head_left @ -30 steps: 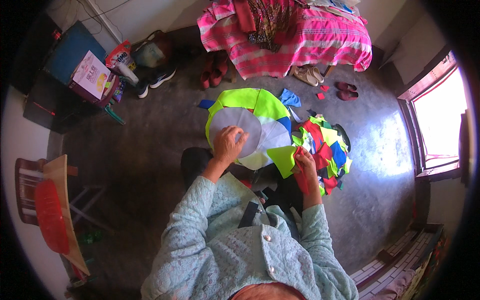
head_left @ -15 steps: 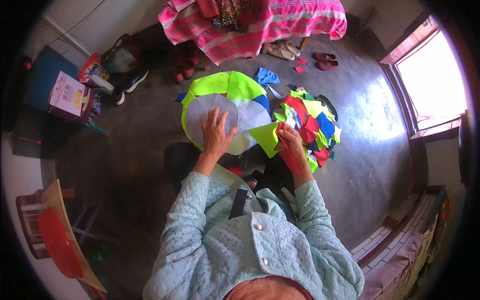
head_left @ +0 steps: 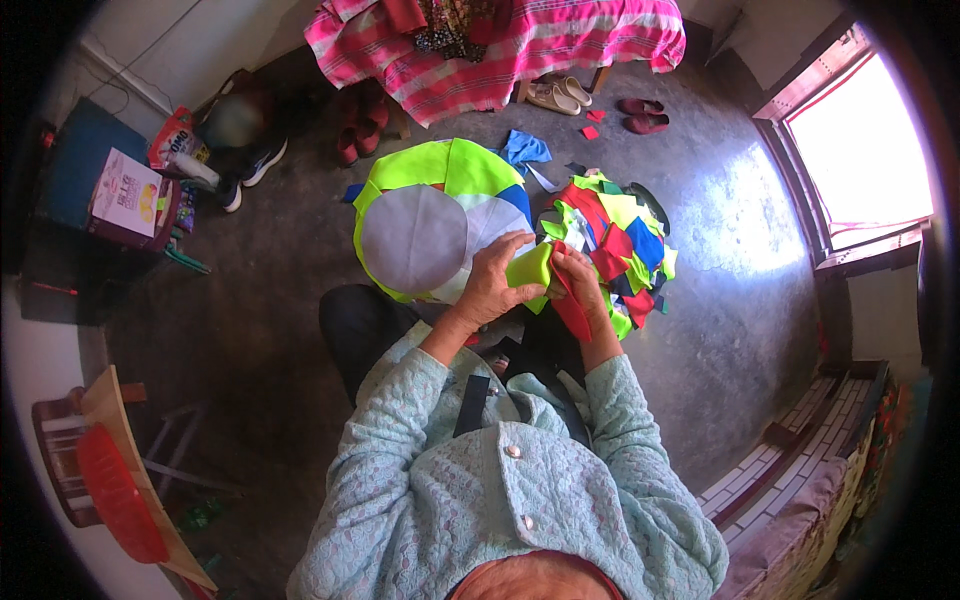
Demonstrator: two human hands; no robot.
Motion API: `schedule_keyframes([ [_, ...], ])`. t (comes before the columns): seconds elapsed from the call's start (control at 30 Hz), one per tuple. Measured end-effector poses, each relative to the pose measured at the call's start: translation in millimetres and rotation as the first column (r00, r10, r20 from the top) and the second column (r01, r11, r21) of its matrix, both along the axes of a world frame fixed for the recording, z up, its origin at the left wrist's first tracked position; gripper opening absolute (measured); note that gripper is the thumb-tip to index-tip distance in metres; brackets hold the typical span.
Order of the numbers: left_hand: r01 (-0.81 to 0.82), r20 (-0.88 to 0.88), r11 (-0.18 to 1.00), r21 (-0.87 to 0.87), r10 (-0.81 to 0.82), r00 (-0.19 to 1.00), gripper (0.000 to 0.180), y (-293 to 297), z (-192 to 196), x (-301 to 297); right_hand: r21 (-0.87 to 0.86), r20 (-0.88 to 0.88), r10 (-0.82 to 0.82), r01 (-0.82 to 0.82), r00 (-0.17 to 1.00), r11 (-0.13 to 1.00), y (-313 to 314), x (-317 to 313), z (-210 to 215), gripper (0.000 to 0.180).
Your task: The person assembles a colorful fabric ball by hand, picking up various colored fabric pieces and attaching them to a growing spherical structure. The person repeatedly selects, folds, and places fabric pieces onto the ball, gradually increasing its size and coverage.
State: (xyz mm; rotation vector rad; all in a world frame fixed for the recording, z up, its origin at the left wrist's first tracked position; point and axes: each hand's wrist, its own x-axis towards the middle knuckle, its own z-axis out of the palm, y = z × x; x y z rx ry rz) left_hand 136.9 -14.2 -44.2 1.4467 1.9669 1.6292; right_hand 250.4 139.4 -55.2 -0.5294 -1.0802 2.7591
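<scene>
Pale blue-green textured jacket (head_left: 440,510), round pearly buttons (head_left: 513,452)

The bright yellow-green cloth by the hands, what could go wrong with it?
The yellow-green cloth might slip out of line with the red cloth, as the right hand seems to pinch both together. The left hand, close around its other side, could tug it crooked. If dropped, it might get mixed up in the scrap pile nearby, which has similar colours.

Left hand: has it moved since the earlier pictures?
Yes. Judged against the grey disc, the left hand has moved rightward, off it and to the lime fabric piece.
</scene>
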Motion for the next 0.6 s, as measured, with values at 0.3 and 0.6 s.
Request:
schedule_keyframes([
  [0.3, -0.21, 0.05, 0.97, -0.124, 0.218, 0.975, 0.057, 4.0, -2.9, 39.3, 0.042, -0.056, 0.007, -0.005, 0.998, 0.999, 0.5, -2.7, -7.5, 0.017],
  [0.6, -0.323, 0.869, 0.946, 0.033, 0.132, 0.477, 0.026, -22.6, -23.1, -10.7, -0.042, -0.16, 0.056, -0.063, 0.986, 0.997, 0.3, -4.4, -2.5, 0.023],
])
